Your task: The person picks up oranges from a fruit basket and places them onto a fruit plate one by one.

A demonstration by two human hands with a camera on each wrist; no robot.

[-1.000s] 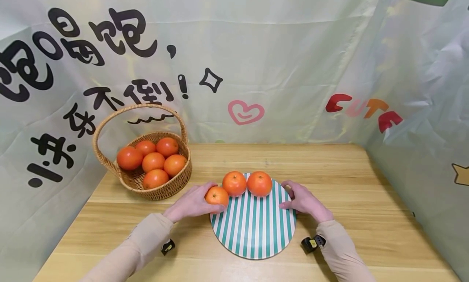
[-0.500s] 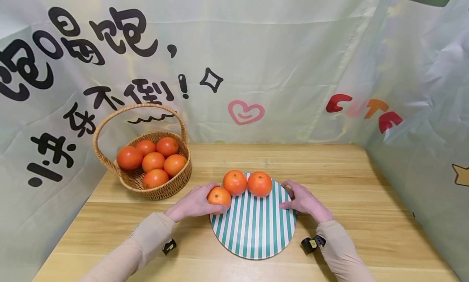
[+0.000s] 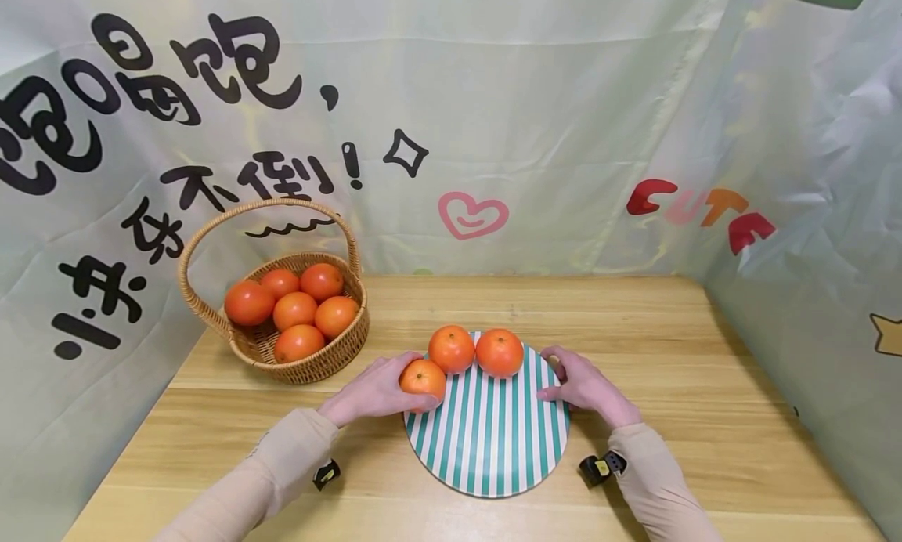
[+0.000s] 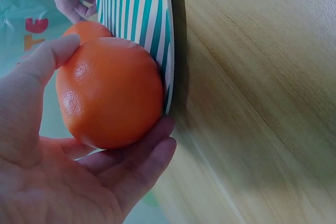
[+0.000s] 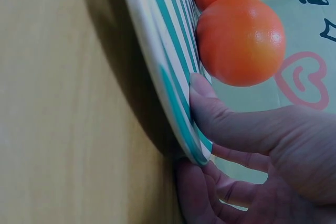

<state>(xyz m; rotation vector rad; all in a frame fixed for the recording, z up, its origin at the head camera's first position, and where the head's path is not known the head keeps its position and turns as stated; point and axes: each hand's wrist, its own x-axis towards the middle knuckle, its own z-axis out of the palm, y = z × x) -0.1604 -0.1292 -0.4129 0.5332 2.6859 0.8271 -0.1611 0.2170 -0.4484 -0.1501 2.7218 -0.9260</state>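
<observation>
My left hand (image 3: 377,387) grips an orange (image 3: 423,380) at the left edge of a round plate (image 3: 493,456) with green and white stripes. In the left wrist view the thumb lies over the orange and the fingers curl beneath it. Two more oranges sit at the plate's back edge: the left one (image 3: 451,349) touches or nearly touches the held one, and the other (image 3: 499,353) is beside it. My right hand (image 3: 588,381) holds the plate's right rim; the right wrist view shows its thumb on the striped top and fingers at the underside.
A wicker basket (image 3: 347,352) with a tall handle stands at the back left, holding several oranges. Wooden tabletop (image 3: 705,417) surrounds the plate. A printed cloth (image 3: 564,135) hangs behind the table and along its sides.
My left hand has shifted the held orange slightly right, closer in on the plate. The back left orange has nudged a little backward. My right hand has stayed on the rim.
</observation>
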